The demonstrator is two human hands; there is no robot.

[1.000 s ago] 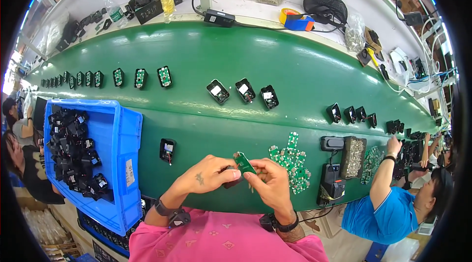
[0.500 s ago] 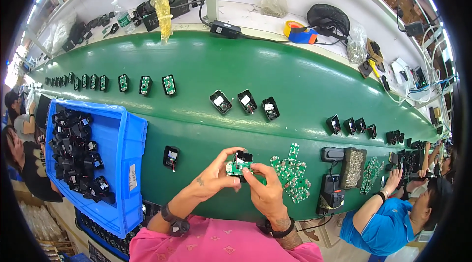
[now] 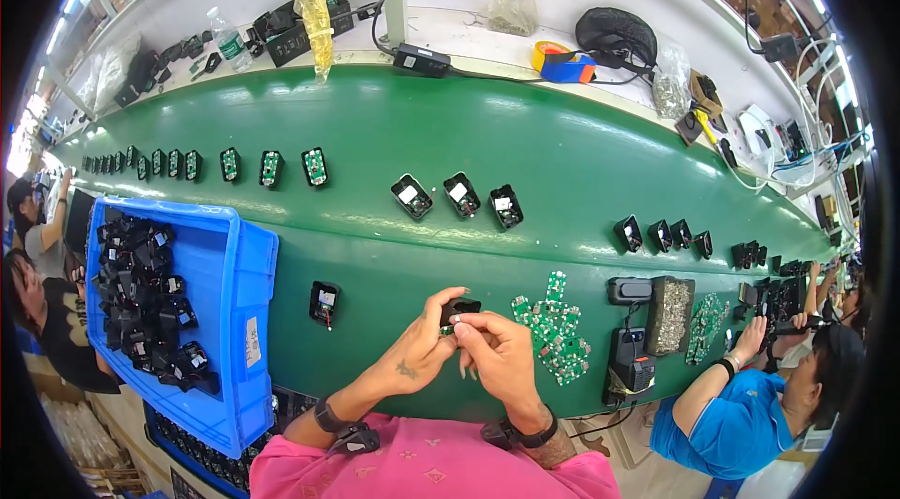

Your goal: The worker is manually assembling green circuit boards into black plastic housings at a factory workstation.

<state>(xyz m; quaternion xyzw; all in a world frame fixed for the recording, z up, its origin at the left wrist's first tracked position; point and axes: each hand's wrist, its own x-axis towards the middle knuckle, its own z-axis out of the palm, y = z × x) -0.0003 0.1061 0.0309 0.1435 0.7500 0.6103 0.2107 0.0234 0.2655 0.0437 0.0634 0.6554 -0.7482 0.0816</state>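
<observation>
Black housing (image 3: 461,308) is held above the near part of the green worktop (image 3: 562,138), between the two hands. On the left of the worktop, a blue bin (image 3: 251,279) is partly filled with dark units (image 3: 141,302). The housing is cradled by the left hand (image 3: 417,354), the index finger being curled along its far side; the left thumb is mostly hidden. The right hand (image 3: 503,356) is positioned opposite, with thumb and index finger drawn together at the near edge of the housing; whether a part is pinched between them cannot be told. A single open housing (image 3: 324,302) is placed between the bin and the hands. Loose circuit boards (image 3: 562,340) are heaped just to the right of the right hand. At the fingertips, a sliver of green board (image 3: 447,331) is visible; its seating is hidden.

For good handling, the housing should be supported by its outer walls, with its opening left unobstructed. The board is best guided by its edges and aligned squarely before any force is applied. Pressure should be light and even, since tilting or jamming could result from force at one corner.
</observation>
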